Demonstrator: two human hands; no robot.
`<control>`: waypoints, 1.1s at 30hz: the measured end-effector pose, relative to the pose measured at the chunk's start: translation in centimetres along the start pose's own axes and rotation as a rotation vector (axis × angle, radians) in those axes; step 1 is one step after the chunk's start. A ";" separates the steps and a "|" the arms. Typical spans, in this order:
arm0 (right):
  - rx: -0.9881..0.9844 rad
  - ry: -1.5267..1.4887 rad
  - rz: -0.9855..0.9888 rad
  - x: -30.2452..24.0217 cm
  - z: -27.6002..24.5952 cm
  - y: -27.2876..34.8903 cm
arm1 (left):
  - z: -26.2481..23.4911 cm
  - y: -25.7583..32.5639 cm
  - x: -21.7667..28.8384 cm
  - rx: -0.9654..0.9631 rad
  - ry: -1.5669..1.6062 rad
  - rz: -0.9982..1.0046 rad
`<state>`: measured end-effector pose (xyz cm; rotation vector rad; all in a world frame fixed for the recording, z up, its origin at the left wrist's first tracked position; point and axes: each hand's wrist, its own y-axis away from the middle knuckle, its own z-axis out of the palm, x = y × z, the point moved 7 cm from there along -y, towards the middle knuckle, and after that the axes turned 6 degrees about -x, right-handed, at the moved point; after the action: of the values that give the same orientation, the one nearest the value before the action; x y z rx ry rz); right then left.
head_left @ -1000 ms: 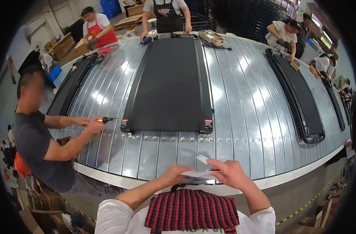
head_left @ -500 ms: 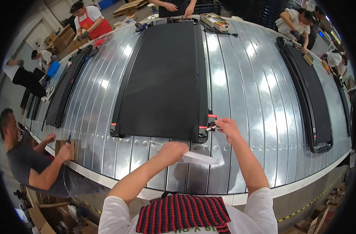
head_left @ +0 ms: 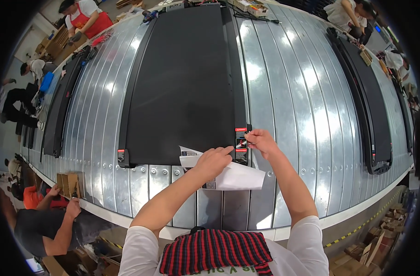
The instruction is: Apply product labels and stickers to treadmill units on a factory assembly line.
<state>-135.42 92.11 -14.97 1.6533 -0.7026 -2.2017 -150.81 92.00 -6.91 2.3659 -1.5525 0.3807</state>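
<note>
- Far out to the left of the left hand, a co-worker's hand [head_left: 73, 208] is just below a brown cardboard box [head_left: 68, 185] at the edge of the ribbed metal counter [head_left: 97, 115].
- Closer in, left of the left hand, I see a small corner label [head_left: 121, 156] on the near left corner of the black deck [head_left: 182, 92]. The deck stretches away beyond both hands; it looks heavy and stiff, best taken by its side rails.
- The left hand [head_left: 213, 163] is closed over a white sheet [head_left: 242, 177], its index finger stretched right toward the rail. The thumb is out of my sight.
- That sheet spreads under the left hand and to its right, bent and curling. I'd judge it light, floppy and easily creased, best held near an edge.
- Just left of the right fingertips, over the rail's near end, is a red-and-black label [head_left: 241, 136]. It seems thin and bendy, probably sticky-backed, so an edge is the place to grip. Whether it lies flat I can't tell.
- The right hand [head_left: 262, 141] is narrowed to a pinch at that label's right edge.
- Well right of the right hand lies another dark deck [head_left: 364, 101].
</note>
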 end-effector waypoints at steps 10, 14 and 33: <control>0.072 0.071 0.021 0.2 -0.3 -0.4 | 0.5 -0.2 -0.5 -0.016 -0.004 0.015; 0.081 0.069 0.025 0.4 -0.5 -0.6 | 0.1 -0.3 -0.3 -0.031 -0.013 0.023; 0.162 0.138 -0.059 -0.4 0.0 0.3 | 0.2 -1.6 0.4 -0.053 -0.062 0.112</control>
<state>-135.29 92.08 -14.52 1.9074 -0.8228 -2.0921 -149.14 92.25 -7.12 2.2777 -1.7068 0.2886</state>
